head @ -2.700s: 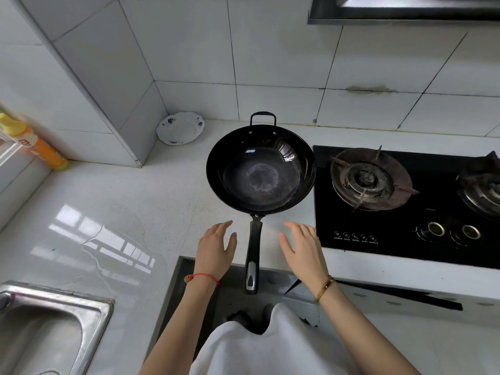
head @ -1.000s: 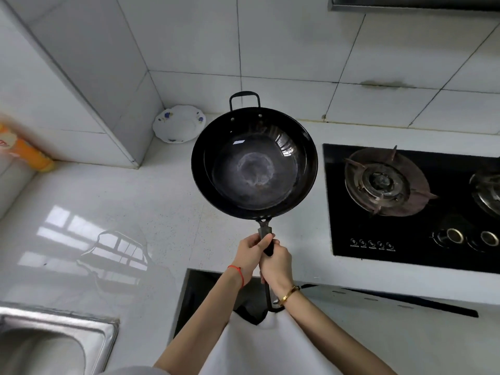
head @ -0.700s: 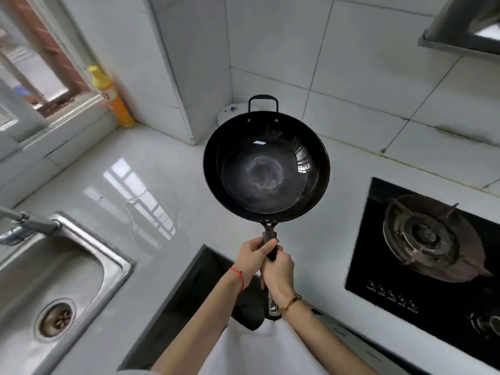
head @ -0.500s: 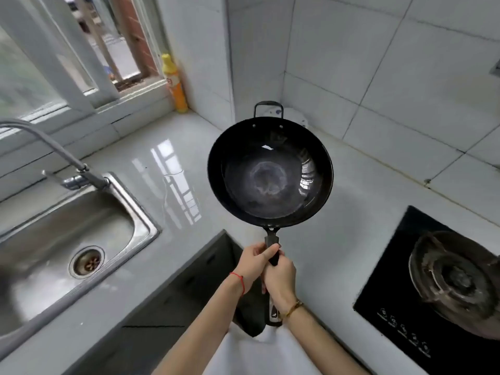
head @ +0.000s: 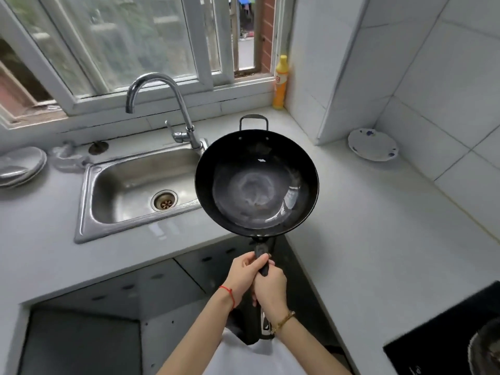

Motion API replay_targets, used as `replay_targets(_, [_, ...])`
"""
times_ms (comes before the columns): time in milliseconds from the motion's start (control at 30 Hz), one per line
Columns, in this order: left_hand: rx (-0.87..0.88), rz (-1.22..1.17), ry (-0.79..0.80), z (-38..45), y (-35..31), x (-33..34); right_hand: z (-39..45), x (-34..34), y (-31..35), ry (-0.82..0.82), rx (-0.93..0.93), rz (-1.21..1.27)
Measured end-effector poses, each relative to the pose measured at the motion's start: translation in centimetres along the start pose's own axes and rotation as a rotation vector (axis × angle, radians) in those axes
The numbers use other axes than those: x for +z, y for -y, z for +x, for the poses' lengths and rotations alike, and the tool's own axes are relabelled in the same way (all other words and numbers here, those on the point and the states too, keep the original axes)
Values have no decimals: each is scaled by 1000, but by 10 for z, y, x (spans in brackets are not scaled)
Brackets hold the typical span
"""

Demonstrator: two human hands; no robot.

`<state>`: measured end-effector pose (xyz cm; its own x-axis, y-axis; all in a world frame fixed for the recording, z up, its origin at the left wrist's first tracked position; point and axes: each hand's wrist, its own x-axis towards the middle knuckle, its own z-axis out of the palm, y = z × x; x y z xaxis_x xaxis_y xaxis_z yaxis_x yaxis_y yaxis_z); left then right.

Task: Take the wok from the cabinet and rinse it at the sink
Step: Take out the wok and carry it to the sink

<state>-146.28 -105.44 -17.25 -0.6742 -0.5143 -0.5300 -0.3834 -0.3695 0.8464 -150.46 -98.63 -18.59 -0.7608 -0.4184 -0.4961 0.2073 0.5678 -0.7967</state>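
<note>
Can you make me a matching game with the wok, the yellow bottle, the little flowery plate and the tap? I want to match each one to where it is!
Things:
1. wok
2. yellow bottle
3. flowery plate
4. tap

Places:
A. by the window, on the counter's back edge
B. arching over the sink
C. held up by its handle in both hands, left hand and right hand
D. in the tiled corner on the right

Pairs: 1-C, 2-A, 3-D, 4-B

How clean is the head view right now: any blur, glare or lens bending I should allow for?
Head view: daylight from the window, which is smeared by blur; wide-angle bending curves the counter edges; a small glare spot sits inside the wok; both hands, left hand and right hand, read sharp.
</note>
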Motion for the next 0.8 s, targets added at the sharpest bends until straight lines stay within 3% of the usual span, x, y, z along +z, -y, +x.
replay_targets(467, [1, -228, -295, -21, 23, -121, -21, 114, 29, 267, -125, -125])
replay_targets(800, [-17, -289, -303, 6, 4, -228, -10, 214, 78, 299, -126, -77])
